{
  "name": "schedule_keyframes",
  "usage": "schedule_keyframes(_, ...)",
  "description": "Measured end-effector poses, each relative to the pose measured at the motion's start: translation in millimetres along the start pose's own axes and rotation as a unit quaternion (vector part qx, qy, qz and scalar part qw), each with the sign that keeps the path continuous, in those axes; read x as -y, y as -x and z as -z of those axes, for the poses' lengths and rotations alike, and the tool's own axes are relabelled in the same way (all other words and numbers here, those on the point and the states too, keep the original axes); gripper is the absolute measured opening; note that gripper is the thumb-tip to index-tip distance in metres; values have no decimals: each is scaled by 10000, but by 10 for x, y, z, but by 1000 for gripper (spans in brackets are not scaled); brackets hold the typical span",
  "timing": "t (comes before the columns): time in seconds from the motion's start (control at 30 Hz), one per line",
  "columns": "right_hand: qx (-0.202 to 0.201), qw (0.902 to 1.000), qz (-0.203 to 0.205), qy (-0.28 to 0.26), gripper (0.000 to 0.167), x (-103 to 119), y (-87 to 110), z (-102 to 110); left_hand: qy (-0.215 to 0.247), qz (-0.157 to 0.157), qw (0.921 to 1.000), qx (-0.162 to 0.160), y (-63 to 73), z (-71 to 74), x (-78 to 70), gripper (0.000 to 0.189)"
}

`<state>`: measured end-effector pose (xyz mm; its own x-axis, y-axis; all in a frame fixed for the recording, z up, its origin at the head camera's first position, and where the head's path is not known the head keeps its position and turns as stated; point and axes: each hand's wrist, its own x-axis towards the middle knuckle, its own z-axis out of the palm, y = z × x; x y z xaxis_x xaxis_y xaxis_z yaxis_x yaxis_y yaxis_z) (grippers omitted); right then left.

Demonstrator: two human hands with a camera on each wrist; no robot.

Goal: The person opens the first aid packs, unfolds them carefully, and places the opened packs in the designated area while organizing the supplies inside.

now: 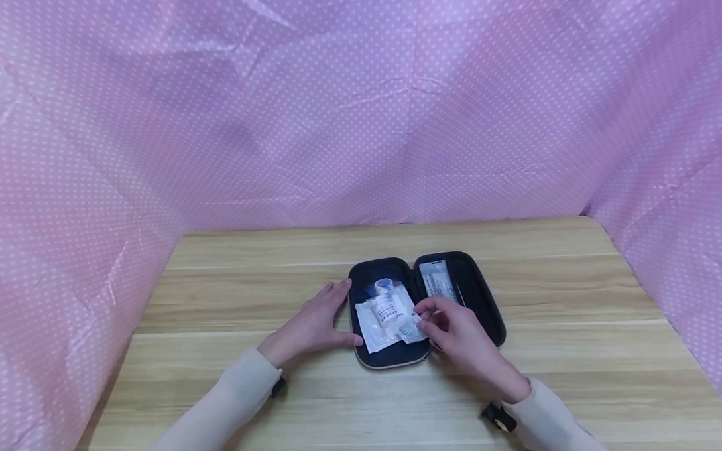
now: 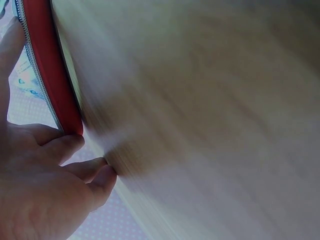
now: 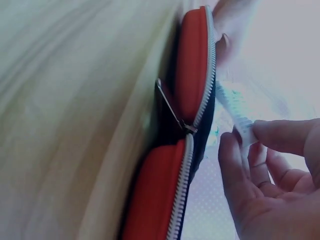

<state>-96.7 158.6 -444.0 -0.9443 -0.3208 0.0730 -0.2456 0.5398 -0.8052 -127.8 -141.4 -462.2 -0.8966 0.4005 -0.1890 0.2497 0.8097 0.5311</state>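
Pinching a small sachet [image 1: 411,330] between thumb and fingertips, the right hand [image 1: 461,338] was at the inner edge of the left half of an open zip case [image 1: 480,306]. The sachet was over that half, just beside the near end of a wrapped bandage roll [image 1: 386,311]; whether the two touched could not be told.

The left hand [image 1: 316,323] rested against the case's left side, its thumb and fingers spread apart along the rim, the thumb by the near corner. It gripped none of the contents.

The case lay open on a wood-grain table [image 1: 215,300], black inside and red outside (the red showed only from the wrists), with a silvery zipper [image 3: 205,100] round its edge and a zip pull [image 3: 170,105] near the hinge. Within the left half, the bandage roll lay partly over a flat white packet [image 1: 369,328], and a small white-and-blue roll [image 1: 384,286] was at its far end. A long printed packet [image 1: 438,280] lay in the right half, partly hidden by the right hand. Pink dotted cloth [image 1: 341,118] hung behind the table.
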Motion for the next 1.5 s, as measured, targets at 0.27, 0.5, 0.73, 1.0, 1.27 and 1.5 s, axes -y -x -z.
schedule_keyframes(0.27,-307,9993,209,-2,20,-29,29,105,-21,18,10000,33,-9,-1,4,119)
schedule_keyframes(0.5,-503,9986,-52,-126,22,-56,67,194,-18,45,10000,50,-10,-7,15,119)
schedule_keyframes(0.73,-651,9974,-166,-256,26,-85,110,279,33,40,10000,35,-6,3,6,119)
schedule_keyframes(1.0,-792,9962,-314,-154,26,-126,140,396,10,19,10000,24,-8,1,12,120)
schedule_keyframes(1.27,-882,9949,-457,-179,27,-207,190,485,-3,12,10000,35,-12,-5,17,120)
schedule_keyframes(1.5,-977,9937,-449,-313,28,-260,230,578,-3,62,10000,50,-10,-3,9,120)
